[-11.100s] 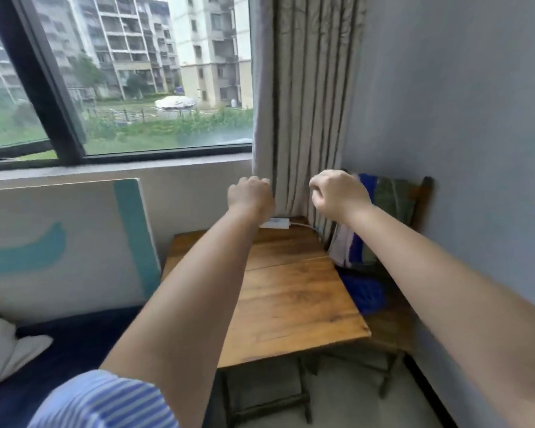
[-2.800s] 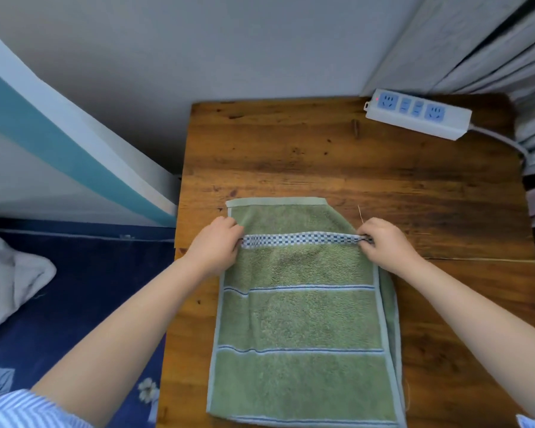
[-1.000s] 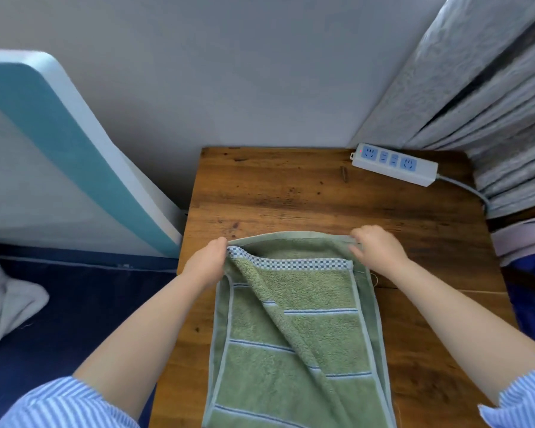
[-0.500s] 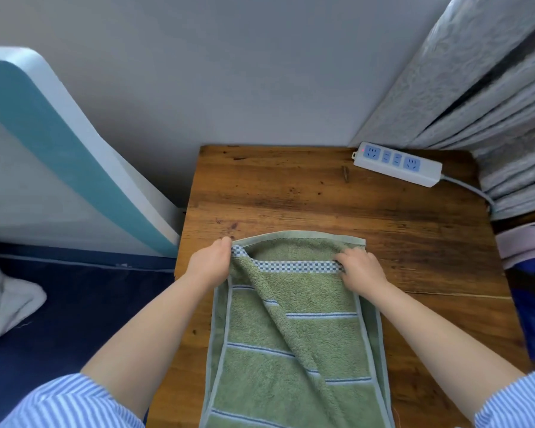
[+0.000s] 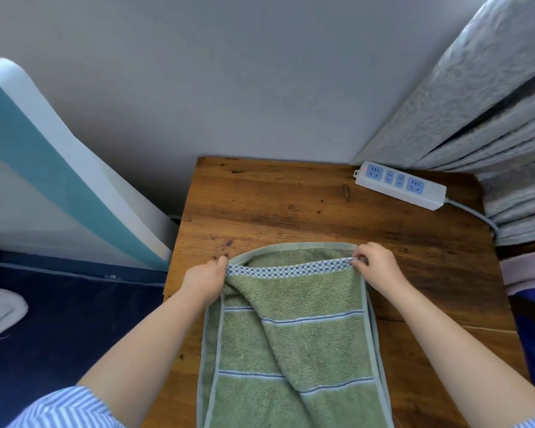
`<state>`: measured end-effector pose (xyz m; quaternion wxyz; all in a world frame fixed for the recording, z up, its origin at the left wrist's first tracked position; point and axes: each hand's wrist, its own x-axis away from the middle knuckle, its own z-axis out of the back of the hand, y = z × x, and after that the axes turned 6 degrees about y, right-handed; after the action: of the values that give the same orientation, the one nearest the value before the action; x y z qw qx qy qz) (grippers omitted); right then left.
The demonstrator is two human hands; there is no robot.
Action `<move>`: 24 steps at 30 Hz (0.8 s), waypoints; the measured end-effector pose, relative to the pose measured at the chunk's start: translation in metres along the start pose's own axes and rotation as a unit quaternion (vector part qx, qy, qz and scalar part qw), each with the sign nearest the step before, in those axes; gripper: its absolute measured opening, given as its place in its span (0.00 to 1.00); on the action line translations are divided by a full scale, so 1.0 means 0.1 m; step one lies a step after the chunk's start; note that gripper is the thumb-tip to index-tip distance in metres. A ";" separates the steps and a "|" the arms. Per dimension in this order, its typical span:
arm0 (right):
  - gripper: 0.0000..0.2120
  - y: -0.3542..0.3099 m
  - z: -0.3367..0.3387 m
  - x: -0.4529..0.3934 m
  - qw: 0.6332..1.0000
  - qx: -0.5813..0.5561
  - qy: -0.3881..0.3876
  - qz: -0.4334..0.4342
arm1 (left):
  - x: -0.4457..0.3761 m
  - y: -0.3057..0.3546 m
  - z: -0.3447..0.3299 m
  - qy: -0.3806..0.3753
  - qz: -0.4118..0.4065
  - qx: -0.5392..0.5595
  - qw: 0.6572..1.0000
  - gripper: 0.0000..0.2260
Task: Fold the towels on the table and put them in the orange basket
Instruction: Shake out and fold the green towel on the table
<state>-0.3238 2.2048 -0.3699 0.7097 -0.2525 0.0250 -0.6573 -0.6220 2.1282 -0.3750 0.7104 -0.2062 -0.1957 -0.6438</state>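
Now | left hand (image 5: 205,279), right hand (image 5: 376,267) pinch green towel (image 5: 294,335) checkered edge | right moved outward to corner

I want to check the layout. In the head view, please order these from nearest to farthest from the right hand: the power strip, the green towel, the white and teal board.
1. Green towel: the right hand pinches its checkered edge.
2. Power strip: at the table's back right corner, beyond the hand.
3. White and teal board: leaning far left, past the left hand.
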 end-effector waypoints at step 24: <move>0.07 -0.18 0.26 -0.32 0.981 0.046 -0.137 0.126 | 0.11 -0.29 0.05 0.087 -0.005 0.033 0.996 0.07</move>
<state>-0.3358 2.2435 -0.3499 0.7945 -0.3020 -0.0709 -0.5221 -0.6499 2.1192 -0.3639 0.7276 -0.1250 -0.1552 -0.6564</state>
